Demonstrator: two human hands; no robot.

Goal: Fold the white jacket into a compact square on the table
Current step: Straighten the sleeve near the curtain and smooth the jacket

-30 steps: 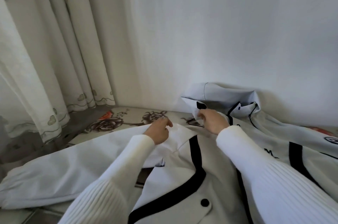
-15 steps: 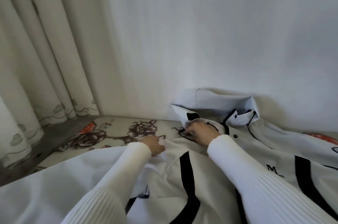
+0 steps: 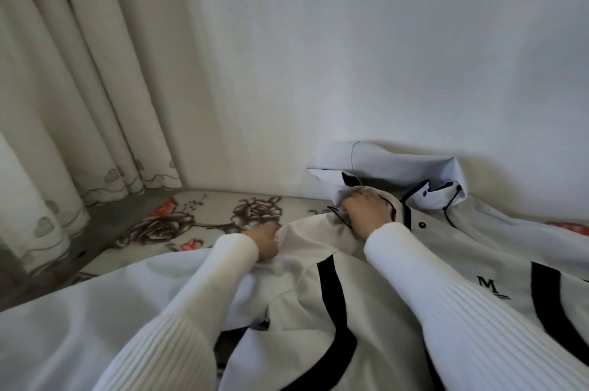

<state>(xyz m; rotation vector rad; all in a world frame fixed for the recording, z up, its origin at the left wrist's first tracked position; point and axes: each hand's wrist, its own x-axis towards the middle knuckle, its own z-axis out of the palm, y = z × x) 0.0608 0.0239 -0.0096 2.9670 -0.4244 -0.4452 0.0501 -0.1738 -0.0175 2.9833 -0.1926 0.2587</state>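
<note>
Now I see both hands gripping white jacket (image 3: 366, 311): left hand (image 3: 264, 240) bunches shoulder fabric, right hand (image 3: 366, 212) apparently pinches collar; chest reads "M".

Two arms in white ribbed sleeves reached up from the lower frame toward centre, left hand (image 3: 263, 242) at centre frame with fingers curled, gripping white fabric, right hand (image 3: 366, 210) slightly higher, right of centre, knuckles up, fingers curled into cloth

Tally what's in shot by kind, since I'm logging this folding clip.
White jacket: 1
Hands: 2, left hand and right hand, both gripping jacket fabric
Floral table: 1
Curtain: 1
Total: 5
</note>
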